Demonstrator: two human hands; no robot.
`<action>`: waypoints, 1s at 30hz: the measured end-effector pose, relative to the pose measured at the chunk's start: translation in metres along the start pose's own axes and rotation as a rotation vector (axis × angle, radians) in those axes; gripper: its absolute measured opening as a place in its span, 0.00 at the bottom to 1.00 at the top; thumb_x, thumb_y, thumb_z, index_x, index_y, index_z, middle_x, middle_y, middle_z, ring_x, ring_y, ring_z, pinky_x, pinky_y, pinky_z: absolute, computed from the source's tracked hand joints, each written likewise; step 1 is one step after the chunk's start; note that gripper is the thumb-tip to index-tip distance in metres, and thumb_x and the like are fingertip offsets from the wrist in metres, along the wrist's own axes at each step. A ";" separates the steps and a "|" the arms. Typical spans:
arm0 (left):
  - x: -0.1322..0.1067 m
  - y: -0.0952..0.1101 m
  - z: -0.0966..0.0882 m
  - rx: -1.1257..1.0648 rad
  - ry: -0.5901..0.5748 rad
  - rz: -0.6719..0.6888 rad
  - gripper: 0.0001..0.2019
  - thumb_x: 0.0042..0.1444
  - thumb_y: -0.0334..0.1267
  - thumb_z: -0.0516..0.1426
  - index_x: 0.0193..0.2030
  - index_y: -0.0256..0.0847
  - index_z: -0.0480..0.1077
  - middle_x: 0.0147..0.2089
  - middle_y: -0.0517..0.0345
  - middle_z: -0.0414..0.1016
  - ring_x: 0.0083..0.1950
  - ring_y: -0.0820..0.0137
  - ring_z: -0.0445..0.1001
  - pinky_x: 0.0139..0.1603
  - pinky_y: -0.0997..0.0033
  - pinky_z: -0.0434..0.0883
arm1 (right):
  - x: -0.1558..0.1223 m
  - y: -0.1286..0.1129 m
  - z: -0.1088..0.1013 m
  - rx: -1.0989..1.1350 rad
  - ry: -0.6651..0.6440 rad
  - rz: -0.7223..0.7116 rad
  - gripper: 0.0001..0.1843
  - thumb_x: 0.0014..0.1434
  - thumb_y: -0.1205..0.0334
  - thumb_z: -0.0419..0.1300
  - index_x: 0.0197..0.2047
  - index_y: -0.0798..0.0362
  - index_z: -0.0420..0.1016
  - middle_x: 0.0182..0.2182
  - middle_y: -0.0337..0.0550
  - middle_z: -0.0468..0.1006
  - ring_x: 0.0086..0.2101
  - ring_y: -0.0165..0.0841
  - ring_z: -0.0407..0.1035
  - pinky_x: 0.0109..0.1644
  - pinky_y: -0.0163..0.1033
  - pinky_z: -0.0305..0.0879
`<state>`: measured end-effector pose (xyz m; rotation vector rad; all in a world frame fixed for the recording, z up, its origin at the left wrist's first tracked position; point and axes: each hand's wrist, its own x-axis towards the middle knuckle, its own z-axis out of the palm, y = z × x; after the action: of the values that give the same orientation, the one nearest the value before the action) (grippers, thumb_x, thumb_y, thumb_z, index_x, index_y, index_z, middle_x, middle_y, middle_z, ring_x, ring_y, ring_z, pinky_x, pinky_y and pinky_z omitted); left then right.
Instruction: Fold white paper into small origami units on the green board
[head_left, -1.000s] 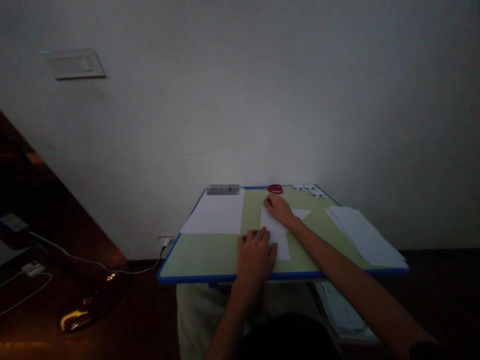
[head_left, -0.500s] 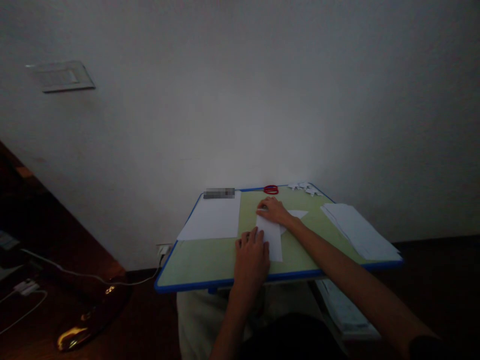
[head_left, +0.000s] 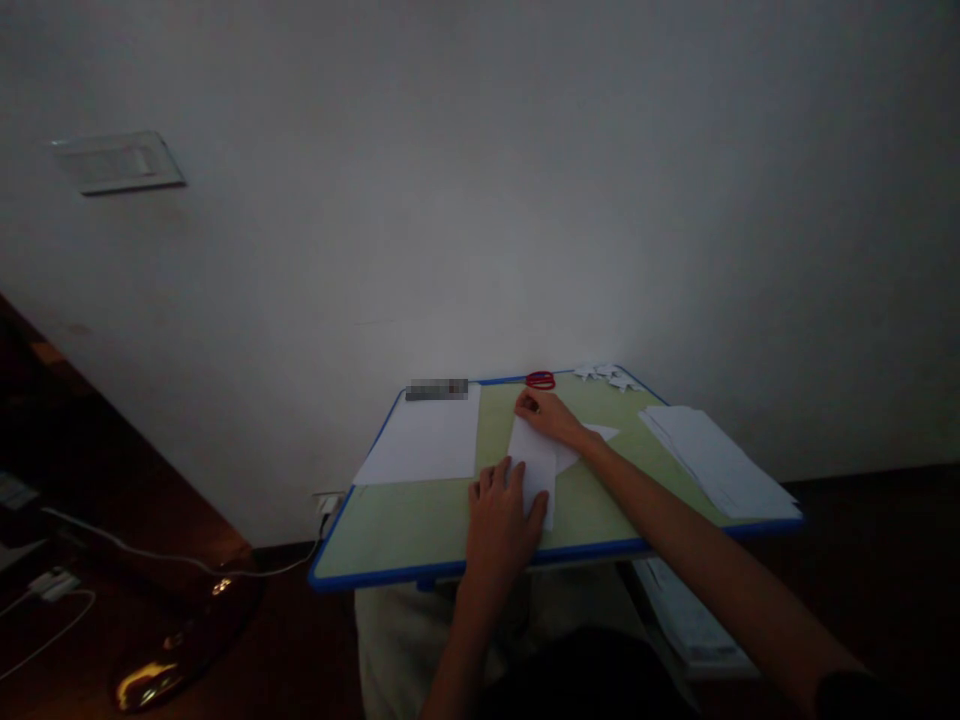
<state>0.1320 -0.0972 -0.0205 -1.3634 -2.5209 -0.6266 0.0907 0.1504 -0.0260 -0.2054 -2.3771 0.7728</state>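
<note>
A folded sheet of white paper (head_left: 534, 462) lies on the pale green tabletop, with a pointed flap (head_left: 602, 433) sticking out to its right. My left hand (head_left: 501, 515) rests on the lower left part of the paper, fingers spread and the thumb on its near end. At the far end, my right hand (head_left: 546, 412) pinches the paper's top edge between closed fingers. The right forearm covers part of the flap.
The small table has a blue rim (head_left: 375, 577). White sheets (head_left: 424, 440) lie at left under a blurred dark object (head_left: 436, 390). Red-handled scissors (head_left: 540, 380) and cut paper pieces (head_left: 607, 375) are at the back, a paper stack (head_left: 720, 460) at right. A wall stands behind.
The folded paper has turned slightly, its near end shifting left. My left thumb has spread away from the fingers. My right hand stays at the far end, fingers drawn closer together.
</note>
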 end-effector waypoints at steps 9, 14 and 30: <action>0.001 0.002 -0.004 -0.126 0.025 -0.094 0.41 0.55 0.52 0.63 0.73 0.39 0.57 0.72 0.39 0.62 0.70 0.44 0.61 0.67 0.43 0.58 | 0.008 0.000 -0.006 0.199 0.057 -0.076 0.12 0.62 0.67 0.57 0.44 0.55 0.80 0.39 0.46 0.82 0.37 0.34 0.73 0.44 0.39 0.67; 0.008 -0.015 0.001 -0.574 0.098 -0.201 0.39 0.57 0.49 0.60 0.72 0.36 0.55 0.61 0.39 0.74 0.53 0.55 0.76 0.56 0.52 0.70 | 0.007 -0.019 -0.018 0.233 0.037 -0.137 0.15 0.65 0.66 0.54 0.49 0.55 0.81 0.41 0.48 0.84 0.38 0.35 0.75 0.44 0.40 0.68; 0.022 -0.026 -0.001 -0.898 0.123 -0.342 0.33 0.54 0.45 0.64 0.63 0.35 0.61 0.33 0.54 0.82 0.33 0.63 0.80 0.36 0.66 0.73 | -0.007 -0.073 -0.006 0.195 -0.071 -0.405 0.11 0.67 0.65 0.58 0.48 0.47 0.82 0.40 0.41 0.85 0.45 0.38 0.74 0.56 0.46 0.64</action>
<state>0.0984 -0.0934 -0.0185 -1.0048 -2.4532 -2.0077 0.1031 0.0916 0.0159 0.3792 -2.2811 0.8142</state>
